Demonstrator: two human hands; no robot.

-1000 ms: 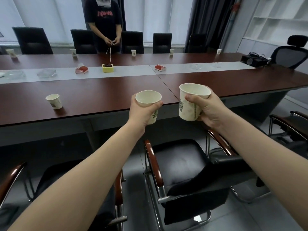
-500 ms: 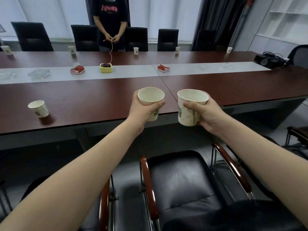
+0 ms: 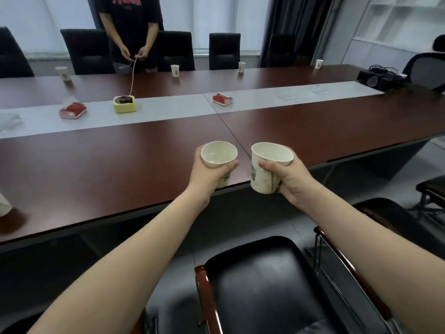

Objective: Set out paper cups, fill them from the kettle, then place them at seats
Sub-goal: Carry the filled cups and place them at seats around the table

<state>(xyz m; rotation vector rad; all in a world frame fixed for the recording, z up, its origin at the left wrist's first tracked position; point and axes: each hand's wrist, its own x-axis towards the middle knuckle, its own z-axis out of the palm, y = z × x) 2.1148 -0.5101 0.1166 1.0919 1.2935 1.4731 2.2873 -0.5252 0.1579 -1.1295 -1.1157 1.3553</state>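
I carry two white paper cups over the near edge of the long brown conference table (image 3: pixel 120 165). My left hand (image 3: pixel 207 177) grips one paper cup (image 3: pixel 218 153) from below and behind; water shows at its bottom. My right hand (image 3: pixel 289 179) grips the other paper cup (image 3: pixel 265 169), thumb across its front, just past the table's edge. Several more cups stand along the far side: a far-left cup (image 3: pixel 63 73), a middle cup (image 3: pixel 175 70), a right cup (image 3: pixel 242 66) and a far-right cup (image 3: pixel 319 63). No kettle is in view.
A black armchair (image 3: pixel 260 285) stands directly below my arms. A person (image 3: pixel 131 27) stands at the far side holding a string above a yellow box (image 3: pixel 124 104). Red tissue packs (image 3: pixel 73 110) and glass ashtrays (image 3: pixel 285 94) lie on the grey centre strip. A projector (image 3: pixel 378 78) sits far right.
I have moved to the right along the table and closer to it; both cups now sit lower, over the table's edge. The cup at the left has slid to the frame's edge.
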